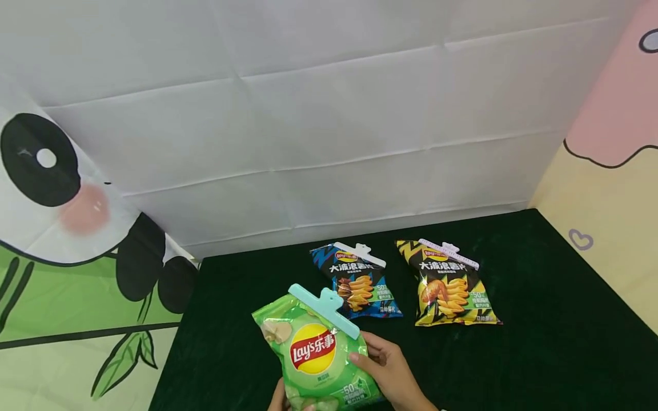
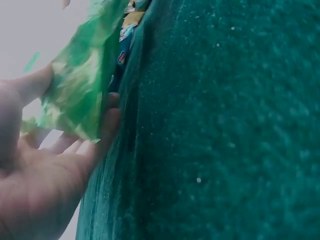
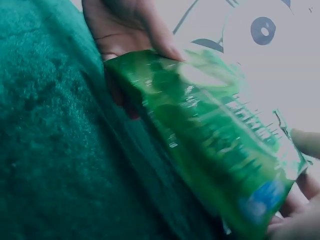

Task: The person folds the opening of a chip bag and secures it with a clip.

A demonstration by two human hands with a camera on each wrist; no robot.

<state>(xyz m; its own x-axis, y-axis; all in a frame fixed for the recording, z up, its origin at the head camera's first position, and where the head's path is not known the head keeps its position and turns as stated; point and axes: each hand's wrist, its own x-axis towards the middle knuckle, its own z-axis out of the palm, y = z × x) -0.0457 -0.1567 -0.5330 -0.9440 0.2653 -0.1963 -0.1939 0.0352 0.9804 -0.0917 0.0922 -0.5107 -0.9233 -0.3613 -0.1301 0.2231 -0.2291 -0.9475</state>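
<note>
A green Lay's chip bag (image 1: 334, 348) is held up in front, tilted, with a light-blue clip (image 1: 325, 311) across its top edge. My right hand (image 1: 393, 374) grips the bag's right side, thumb on the printed front and fingers behind. Low on the bag is my left hand (image 1: 277, 397), mostly hidden in the head view. In the left wrist view, the left hand (image 2: 45, 170) holds the lower part of the green bag (image 2: 82, 85) between thumb and fingers. Both hands on the green bag (image 3: 200, 130) also appear in the right wrist view.
Behind it lie a blue chip bag (image 1: 360, 288) with a white clip (image 1: 360, 254) and a black-and-yellow chip bag (image 1: 449, 291) with a pale purple clip (image 1: 449, 253). Dark green cloth (image 1: 555, 319) covers the table. A white sheet (image 1: 334, 125) hangs at the back.
</note>
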